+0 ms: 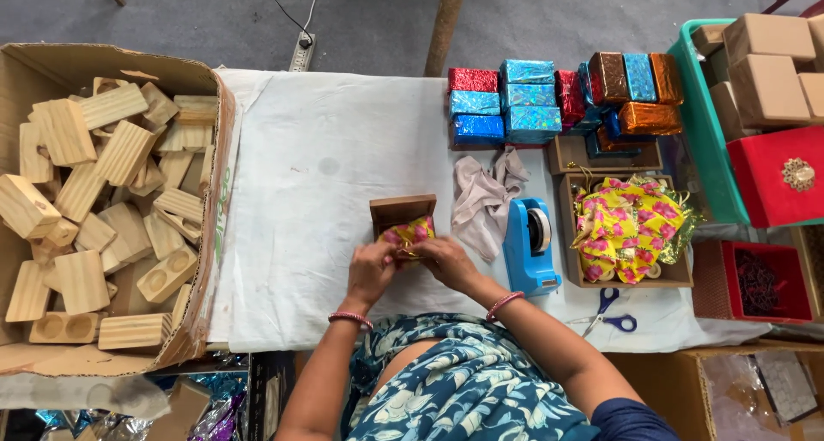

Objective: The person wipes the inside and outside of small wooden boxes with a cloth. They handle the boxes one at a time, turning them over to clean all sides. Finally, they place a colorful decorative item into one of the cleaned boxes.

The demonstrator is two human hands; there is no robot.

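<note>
My left hand (371, 269) and my right hand (446, 262) meet over a small yellow and pink floral pouch (410, 232). Both hands pinch it at its near end, where a thin gold tie shows. The pouch lies in or against a small brown wooden box (402, 209) standing on the white cloth (309, 192) that covers the table. Whether the pouch rests fully inside the box is hidden by my fingers.
A big cardboard box of pale wooden blocks (103, 200) stands left. A blue tape dispenser (530, 243), a grey rag (485, 196), scissors (608, 314), a tray of floral pouches (628, 226), foil-wrapped boxes (558, 102) and a green crate (704, 123) lie right.
</note>
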